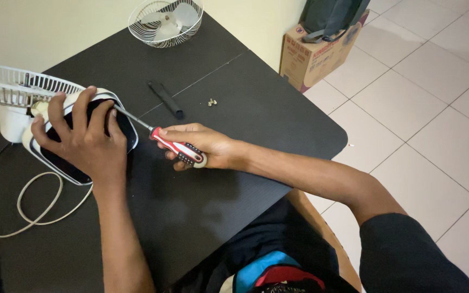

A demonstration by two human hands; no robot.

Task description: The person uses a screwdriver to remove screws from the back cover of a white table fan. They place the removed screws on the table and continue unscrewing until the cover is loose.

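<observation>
A: Closest in, the right hand (202, 145) was clenched around the red, black and white grip of a screwdriver (179, 149), its thin metal shaft running up and left toward the fan.

B: And the left hand (85, 142)?

A: Spread flat, fingers (80, 108) splayed over the dark oval base of a small white table fan (77, 146) lying tipped on the black wooden bench (234, 114). It pressed down on that base, not wrapped around anything. The screwdriver tip met the base just under those fingers; the exact spot was hidden.

B: What lay around it?

A: A cream power cord (33, 209) looped over the bench's left side. The fan's white wire rear guard (20, 87) stuck out at the left edge, above its short white neck.

B: Further back?

A: A black cylindrical tube (165, 100) lay mid-bench, with a couple of small brass-coloured screws (211, 101) just to its right. At the far edge sat the round white wire front grille (165, 21) with pale fan blades inside. Beyond the bench, on the tiled floor (424, 108), a cardboard box (313, 54) carried a dark bag (332, 19).
</observation>
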